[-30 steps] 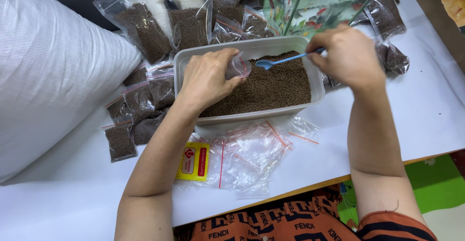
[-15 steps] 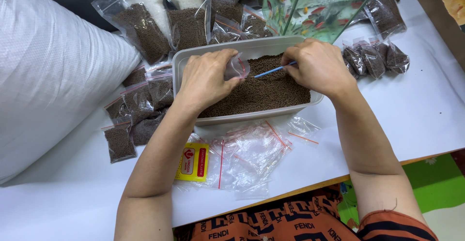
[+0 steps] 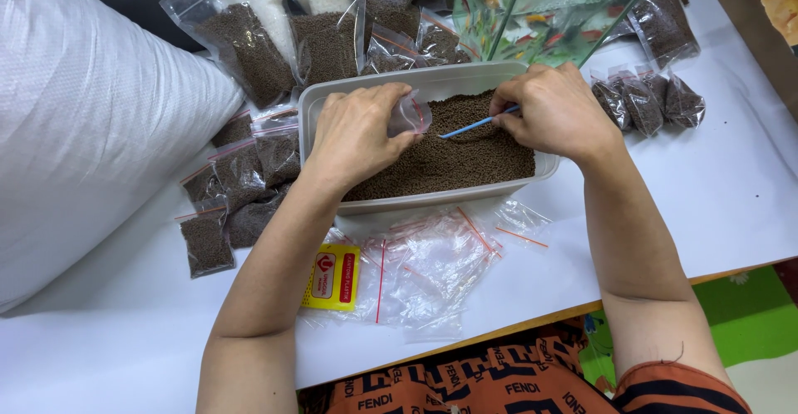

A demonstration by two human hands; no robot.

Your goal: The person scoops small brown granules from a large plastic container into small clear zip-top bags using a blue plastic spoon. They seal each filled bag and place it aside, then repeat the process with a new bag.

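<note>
A clear plastic tub [image 3: 332, 96] full of small brown pellets [image 3: 465, 156] stands on the white table. My left hand [image 3: 357, 135] hovers over the tub's left half and pinches a small clear zip bag [image 3: 411, 117] held open. My right hand [image 3: 553, 110] is over the tub's right half and holds a thin blue spoon [image 3: 470, 126], whose tip reaches into the pellets just right of the bag.
Empty clear zip bags with red strips [image 3: 424, 268] and a yellow label [image 3: 332, 277] lie in front of the tub. Filled pellet bags lie at the left [image 3: 237, 185], the back [image 3: 324, 40] and the right [image 3: 648, 98]. A large white sack [image 3: 83, 131] fills the left side. The table's front edge [image 3: 532, 324] runs near my body.
My right hand has moved left from the tub's right rim, bringing the blue spoon down into the pellets beside the bag. My left hand has stayed in place with the bag.
</note>
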